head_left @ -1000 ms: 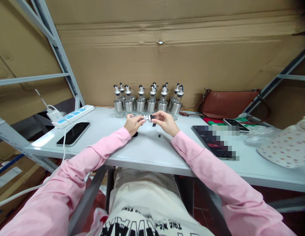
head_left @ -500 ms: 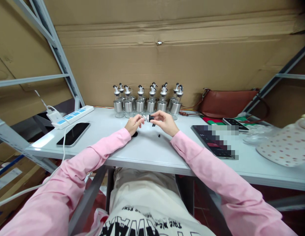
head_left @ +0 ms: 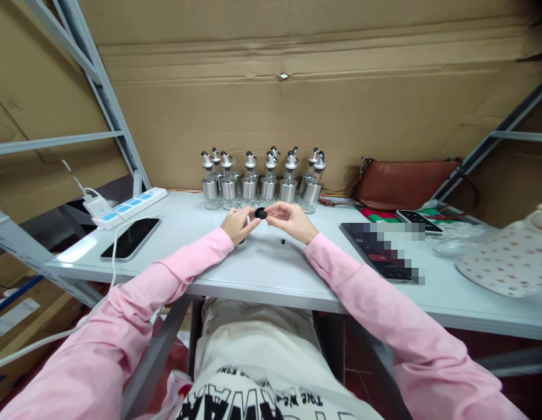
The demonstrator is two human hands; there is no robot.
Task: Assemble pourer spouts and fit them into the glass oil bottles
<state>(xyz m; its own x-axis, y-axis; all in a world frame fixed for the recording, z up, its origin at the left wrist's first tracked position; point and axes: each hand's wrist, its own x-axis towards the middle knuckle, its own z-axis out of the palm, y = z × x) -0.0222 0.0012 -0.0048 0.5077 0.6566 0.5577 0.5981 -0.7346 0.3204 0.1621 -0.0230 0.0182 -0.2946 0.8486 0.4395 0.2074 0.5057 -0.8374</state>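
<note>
My left hand (head_left: pixel 238 224) is closed on a bottle pourer top (head_left: pixel 261 213), gripping its left side above the table. The pourer's round black underside is tilted toward me, so its spout is mostly hidden. From the other side, the fingertips of my right hand (head_left: pixel 294 220) pinch the black part. A small black piece (head_left: pixel 283 241) lies on the table below my right fingers. Partly covered by my left hand, a dark object (head_left: pixel 241 241) shows at the wrist. Several glass bottles with steel sleeves and pourer tops (head_left: pixel 268 188) stand in rows behind my hands.
A phone (head_left: pixel 130 238) and a white power strip (head_left: pixel 133 207) with a cable lie to the left. On the right are a dark tablet-like device (head_left: pixel 376 254), a brown bag (head_left: pixel 404 184), another phone (head_left: pixel 418 221) and a dotted white item (head_left: pixel 507 256). Cardboard (head_left: pixel 297 111) backs the table (head_left: pixel 262 268).
The pourer has been turned from lying sideways between my hands so its black underside faces me. My right fingers have shifted slightly left around it. The bottles have stayed put.
</note>
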